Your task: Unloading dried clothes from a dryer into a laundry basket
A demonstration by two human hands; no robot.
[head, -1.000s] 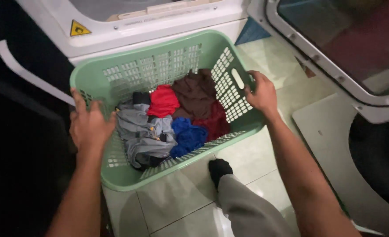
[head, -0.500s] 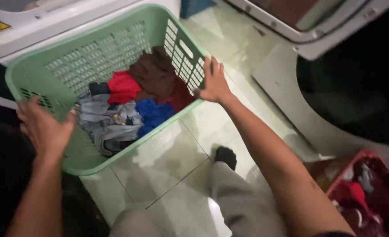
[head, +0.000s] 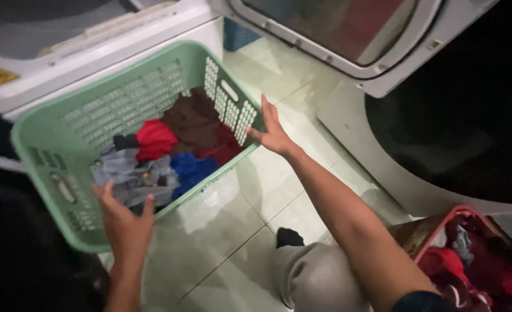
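A pale green plastic laundry basket (head: 54,167) stands tilted on the tiled floor, holding a heap of clothes (head: 169,150) in red, brown, blue and grey. My left hand (head: 123,222) is at the basket's near long rim, fingers spread and not curled round it. At the basket's right end wall my right hand (head: 273,133) lies flat, fingers straight, palm touching or just off the plastic. Neither hand grips anything.
A white machine (head: 94,46) stands behind the basket. At the right a front-loading machine's dark drum (head: 464,127) gapes, its round door (head: 337,29) swung open. A red basket of clothes (head: 475,260) sits bottom right. My knee (head: 319,277) and dark-socked foot (head: 290,237) are on the tiles.
The basket went from held by both ends to resting lower left on the floor. Both hands loosened from its rims and now have straight, spread fingers. The view swung right, showing the red basket.
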